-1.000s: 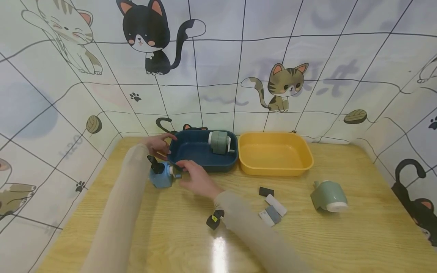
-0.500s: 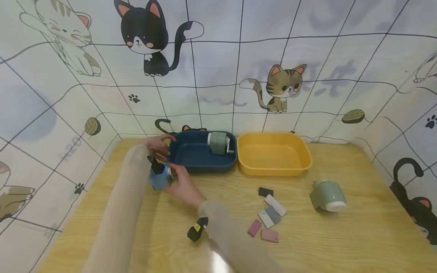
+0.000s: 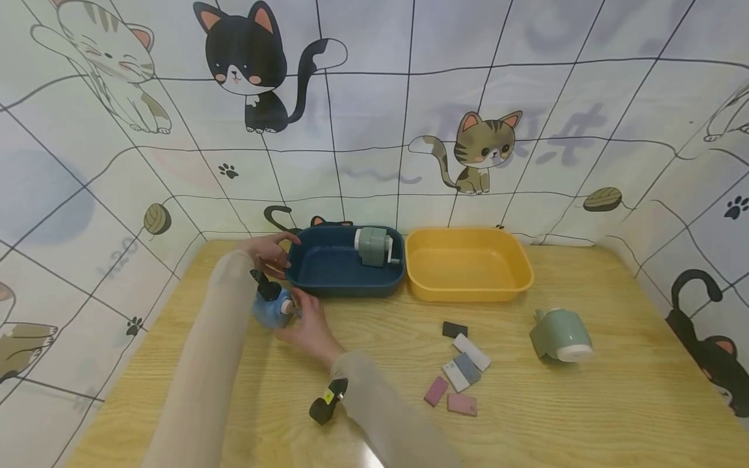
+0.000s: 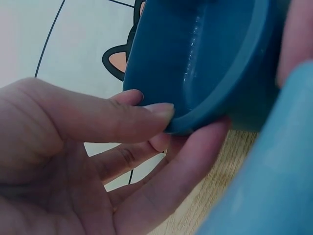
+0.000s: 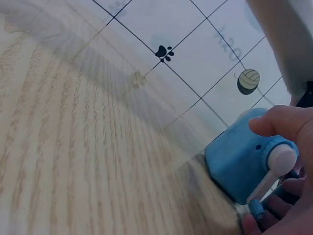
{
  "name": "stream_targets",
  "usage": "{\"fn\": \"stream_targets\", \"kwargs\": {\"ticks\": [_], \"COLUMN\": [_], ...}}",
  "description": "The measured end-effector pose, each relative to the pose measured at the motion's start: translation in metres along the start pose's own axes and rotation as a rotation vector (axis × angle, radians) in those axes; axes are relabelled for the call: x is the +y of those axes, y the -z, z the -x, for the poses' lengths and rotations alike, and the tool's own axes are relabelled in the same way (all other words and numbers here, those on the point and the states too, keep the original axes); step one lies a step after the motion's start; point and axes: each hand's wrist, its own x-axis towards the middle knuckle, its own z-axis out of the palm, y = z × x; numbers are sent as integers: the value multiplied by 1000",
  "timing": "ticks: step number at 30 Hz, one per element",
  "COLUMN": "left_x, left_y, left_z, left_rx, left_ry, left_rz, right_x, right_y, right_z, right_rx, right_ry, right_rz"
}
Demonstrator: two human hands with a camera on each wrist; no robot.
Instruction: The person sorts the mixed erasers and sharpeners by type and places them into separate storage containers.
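Observation:
My left hand (image 3: 266,253) pinches the left end of a dark blue tray (image 3: 345,288); in the left wrist view its thumb (image 4: 132,119) lies over the rim and fingers are underneath. In front of that end stands a light blue crank pencil sharpener (image 3: 268,313), partly covered by my left wrist camera. My right hand (image 3: 313,330) grips this sharpener from the right. In the right wrist view the thumb is at its top, and other fingers curl near the white crank (image 5: 264,186). A green crank sharpener (image 3: 373,247) lies in the blue tray.
A yellow tray (image 3: 471,294) stands right beside the blue one. Another green sharpener (image 3: 562,335) sits on the right of the wooden table. Several small flat blocks lie mid-table, among them a black block (image 3: 454,329) and a pink block (image 3: 462,404). Cat-print cloth walls enclose the table.
My right hand has moved left and down from the tray's front corner onto the light blue sharpener, which has turned slightly. The pink blocks have come out from behind my right sleeve. My left hand stays put.

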Motion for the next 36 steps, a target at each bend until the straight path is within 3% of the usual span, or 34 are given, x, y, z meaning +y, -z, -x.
{"fn": "stream_targets", "kwargs": {"ticks": [7,16,25,36], "left_x": [1,-2,-3,-3], "left_y": [-2,-4,0,1], "left_z": [4,2,-3,-3], "left_rx": [11,14,25,24], "left_ry": [4,-2,-13,-6], "left_rz": [32,42,13,20], "right_x": [2,-2,-3,-4], "right_y": [-19,-27,-19,-9], "right_z": [-12,-9,4,13], "right_rx": [95,171,119,-9], "right_ry": [-19,-47,-16,-35], "right_rz": [54,71,100,14]}}
